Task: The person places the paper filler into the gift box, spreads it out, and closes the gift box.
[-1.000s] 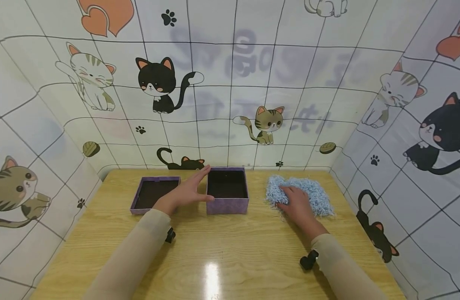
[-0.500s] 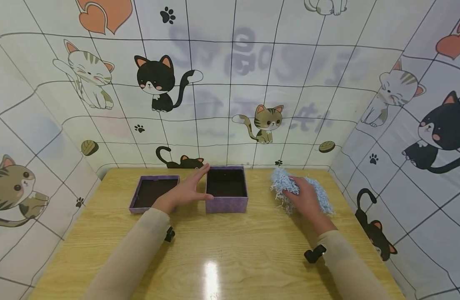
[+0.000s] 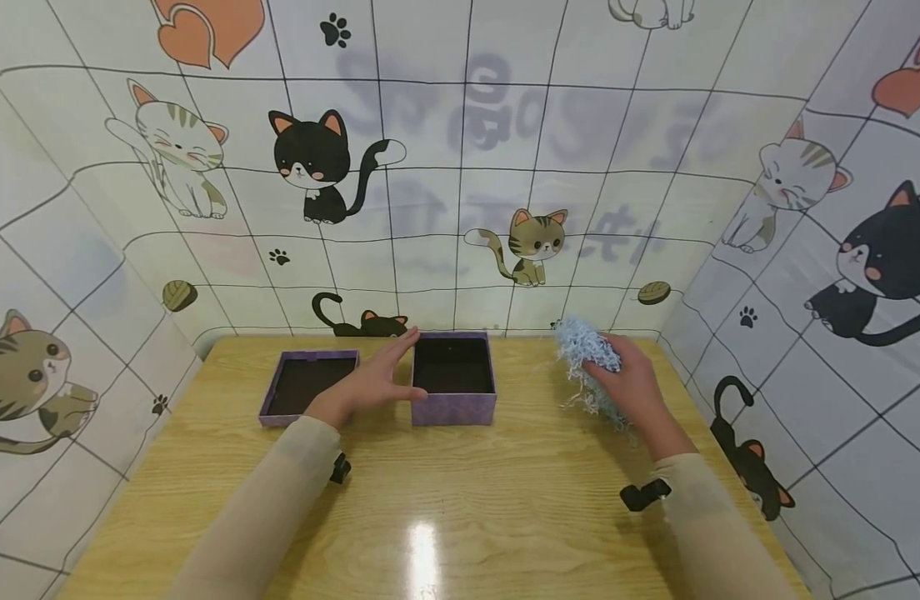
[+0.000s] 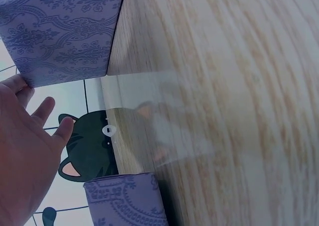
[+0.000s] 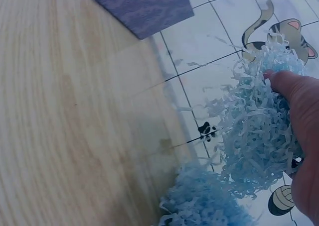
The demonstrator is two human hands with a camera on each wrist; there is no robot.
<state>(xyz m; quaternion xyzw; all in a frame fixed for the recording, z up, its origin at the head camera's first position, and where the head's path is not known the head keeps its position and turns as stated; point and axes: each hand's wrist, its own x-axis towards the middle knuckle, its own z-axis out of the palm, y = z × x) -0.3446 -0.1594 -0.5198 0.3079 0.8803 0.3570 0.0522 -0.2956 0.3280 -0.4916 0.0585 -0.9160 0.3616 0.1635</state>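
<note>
A purple patterned box (image 3: 454, 409) with a dark inside stands upright on the table, its top uncovered. My left hand (image 3: 372, 379) lies along the box's left side, thumb at the front corner and fingers at the back one. In the left wrist view its fingers look spread, some touching the box wall (image 4: 65, 42). My right hand (image 3: 634, 383) grips a clump of light blue shredded paper (image 3: 580, 343), raised off the table with strands hanging. Below that clump, the right wrist view shows more shredded paper (image 5: 204, 201) on the table.
A shallow purple lid (image 3: 302, 385), dark inside, lies open side up to the left of the box, partly behind my left hand. The wooden table (image 3: 505, 500) meets a cat-print backdrop (image 3: 445, 200) behind and at both sides.
My right hand has closed on the blue shredded paper and lifted a clump, moving up and slightly right. The left hand, box and lid stay where they were.
</note>
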